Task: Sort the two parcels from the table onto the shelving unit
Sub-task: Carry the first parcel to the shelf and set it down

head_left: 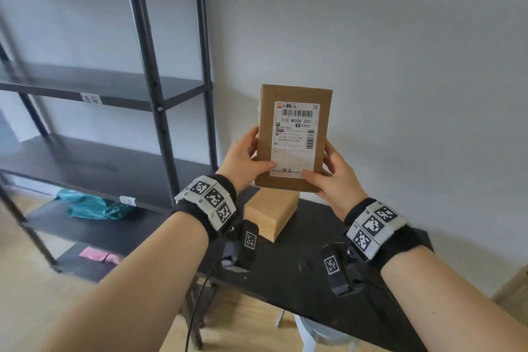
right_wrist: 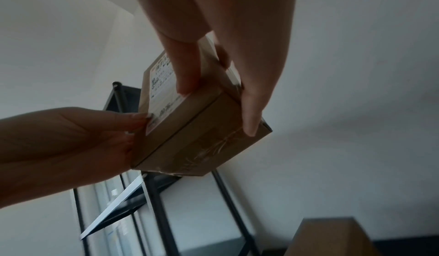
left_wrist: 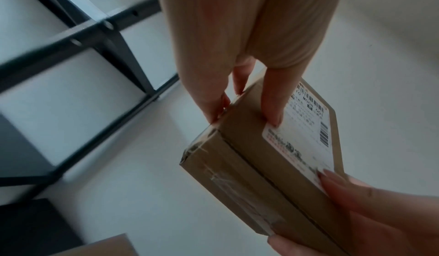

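I see both hands pinching the labelled parcel (head_left: 294,137) upright above the table (head_left: 308,240): left hand (head_left: 243,158) at its nine o'clock edge, right hand (head_left: 334,173) at three. The second parcel (head_left: 270,213) rests on the table at six o'clock below; the shelving unit (head_left: 154,88) stands at nine.
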### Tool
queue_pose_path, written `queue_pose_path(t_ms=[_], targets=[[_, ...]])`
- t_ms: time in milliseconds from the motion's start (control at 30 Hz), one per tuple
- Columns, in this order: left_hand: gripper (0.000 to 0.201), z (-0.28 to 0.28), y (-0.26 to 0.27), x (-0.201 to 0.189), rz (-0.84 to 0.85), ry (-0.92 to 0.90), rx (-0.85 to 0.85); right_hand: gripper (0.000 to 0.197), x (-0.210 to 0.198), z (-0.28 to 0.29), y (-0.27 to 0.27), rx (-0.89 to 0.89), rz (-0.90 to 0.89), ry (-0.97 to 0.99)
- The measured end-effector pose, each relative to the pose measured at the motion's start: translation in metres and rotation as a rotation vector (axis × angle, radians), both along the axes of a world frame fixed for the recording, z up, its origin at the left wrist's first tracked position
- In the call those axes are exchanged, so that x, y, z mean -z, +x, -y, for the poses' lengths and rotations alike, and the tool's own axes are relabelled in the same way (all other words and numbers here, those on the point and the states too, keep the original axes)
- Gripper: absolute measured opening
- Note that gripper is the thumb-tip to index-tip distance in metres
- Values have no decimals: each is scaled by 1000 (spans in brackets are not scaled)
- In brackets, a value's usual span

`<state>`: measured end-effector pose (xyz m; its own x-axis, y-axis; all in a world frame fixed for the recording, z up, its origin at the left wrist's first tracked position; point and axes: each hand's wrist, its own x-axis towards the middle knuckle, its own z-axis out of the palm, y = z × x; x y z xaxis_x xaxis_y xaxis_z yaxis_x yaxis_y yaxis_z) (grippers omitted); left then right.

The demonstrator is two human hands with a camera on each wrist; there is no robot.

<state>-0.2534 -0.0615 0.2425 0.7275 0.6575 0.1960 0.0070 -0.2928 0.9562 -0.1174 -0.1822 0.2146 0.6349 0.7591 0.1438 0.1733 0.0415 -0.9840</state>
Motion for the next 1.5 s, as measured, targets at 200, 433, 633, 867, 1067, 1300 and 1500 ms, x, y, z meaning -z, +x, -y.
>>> queue_pose_path(t_ms=[200,433,633,867,1067,1300,1500], targets=[[68,-24,-81,34,-90,-35,-273,82,38,-53,-69,-172,-34,-90],[67,-71,-179,52,-100,-122,-500,79,51,-122,-157,-309,-76,-142],[62,-129,-258,64,-83,-183,-549,76,58,-183,-235,-347,-57,-138],[54,-211,-326,86,-138,-205,-606,72,83,-252,-316,-246,-100,-166],[50,-263,-335,115,-252,-255,-586,70,107,-299,-333,-154,-129,-266],[43,-341,-301,146,-329,-262,-500,65,141,-374,-302,-79,-151,-332],[33,-411,-260,163,-418,-255,-416,54,160,-437,-268,-6,-215,-345]])
